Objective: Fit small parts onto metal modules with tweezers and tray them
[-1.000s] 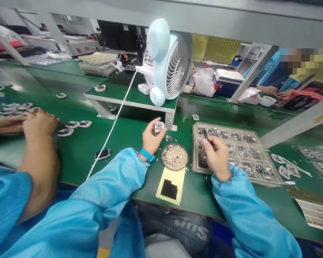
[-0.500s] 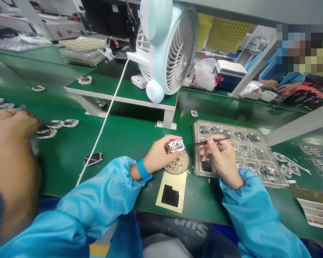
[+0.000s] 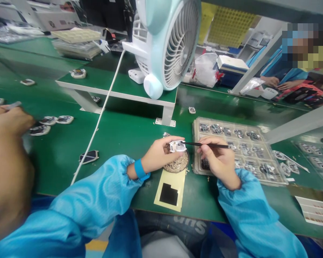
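Note:
Between thumb and fingers, my left hand grips a small white device housing with its inside facing up. My right hand is closed around black tweezers, whose tips reach the right end of the housing. What the tips touch is too small to make out. Under the left hand stands a round dish of tiny light-coloured parts. In front of the dish lies a yellow sheet bearing a black cut-out patch.
A compartment tray of small components sits right of my hands. A fan stands on a raised shelf, its white cable crossing the bench. Another person's hand works at left near several housings. A printed sheet lies right.
My right hand has lowered slightly, and the tweezers now lie more level with their tips at the housing's inside edge. The view has shifted a little; my left hand still holds the housing.

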Available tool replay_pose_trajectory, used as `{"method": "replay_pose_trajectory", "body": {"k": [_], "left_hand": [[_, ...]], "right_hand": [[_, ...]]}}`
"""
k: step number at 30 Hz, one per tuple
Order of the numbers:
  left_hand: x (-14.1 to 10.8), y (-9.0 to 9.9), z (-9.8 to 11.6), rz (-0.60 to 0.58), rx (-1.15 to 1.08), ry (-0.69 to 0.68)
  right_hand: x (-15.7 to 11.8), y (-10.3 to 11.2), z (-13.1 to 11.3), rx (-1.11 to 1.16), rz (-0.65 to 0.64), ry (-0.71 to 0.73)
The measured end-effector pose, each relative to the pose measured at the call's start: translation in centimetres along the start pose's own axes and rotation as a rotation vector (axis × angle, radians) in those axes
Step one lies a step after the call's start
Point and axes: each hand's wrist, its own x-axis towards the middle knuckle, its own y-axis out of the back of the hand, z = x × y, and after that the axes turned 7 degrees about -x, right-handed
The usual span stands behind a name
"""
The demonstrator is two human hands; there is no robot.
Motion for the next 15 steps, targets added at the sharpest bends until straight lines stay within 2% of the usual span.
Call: {"method": "replay_pose_trajectory", "body": {"k": [6,15], "left_hand": [[-0.02,0.06,-0.08,-0.011,-0.052,0.023],[0.14,0.11,0.10,-0.003,0.007,-0.004]], "right_hand": [[0.00,-0.09,0.09,0.007,0.024,0.015],[0.00,-0.04,-0.03,-0.021,0.021,0.012]]}}
